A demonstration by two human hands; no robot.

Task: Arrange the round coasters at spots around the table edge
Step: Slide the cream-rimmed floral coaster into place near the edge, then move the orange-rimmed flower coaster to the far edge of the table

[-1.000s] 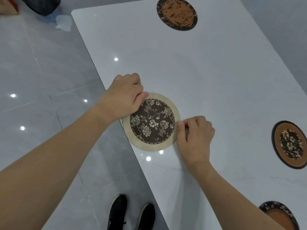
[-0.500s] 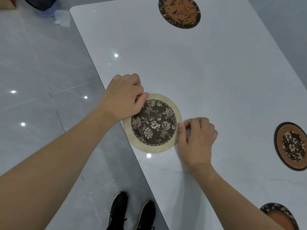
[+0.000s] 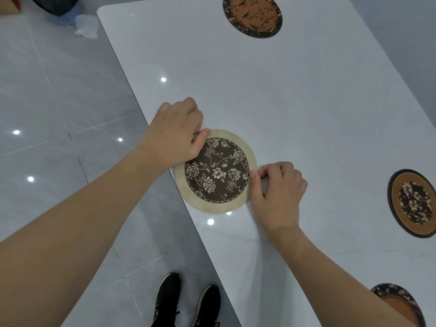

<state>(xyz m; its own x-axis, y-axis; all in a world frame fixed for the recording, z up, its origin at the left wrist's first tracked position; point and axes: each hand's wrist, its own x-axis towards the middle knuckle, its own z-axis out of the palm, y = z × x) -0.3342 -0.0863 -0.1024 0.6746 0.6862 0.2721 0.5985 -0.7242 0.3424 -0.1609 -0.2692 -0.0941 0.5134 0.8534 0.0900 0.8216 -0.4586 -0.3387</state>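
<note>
down at the bottom my black shoes (image 3: 186,300) stand on the grey tiled floor (image 3: 59,95), right against the near long edge of the white table (image 3: 295,109). a dark-rimmed coaster (image 3: 398,300) peeks out behind my right forearm at the lower right corner, partly hidden. up from there, my right hand (image 3: 277,194) is curled with thumb and fingertips pinching the right rim of the beige coaster with the dark floral centre (image 3: 217,171), and my left hand (image 3: 175,133) is pinching its upper left rim, thumb lying on the beige border. the coaster lies flat at the table's near edge, its left rim just over the lip. compared with half a second ago, barely anything: both hands keep the same pinch, the coaster sits in the same spot by the edge, maybe nudged a touch further onto the table than a second ago. off to the right, near the opposite edge, an orange-ringed coaster with a dark flower middle (image 3: 414,202) lies flat, well apart from mine. at the far end, a brown and orange coaster (image 3: 252,14) lies by that edge, and some crumpled white stuff (image 3: 86,25) lies on the floor beyond the far corner.
</note>
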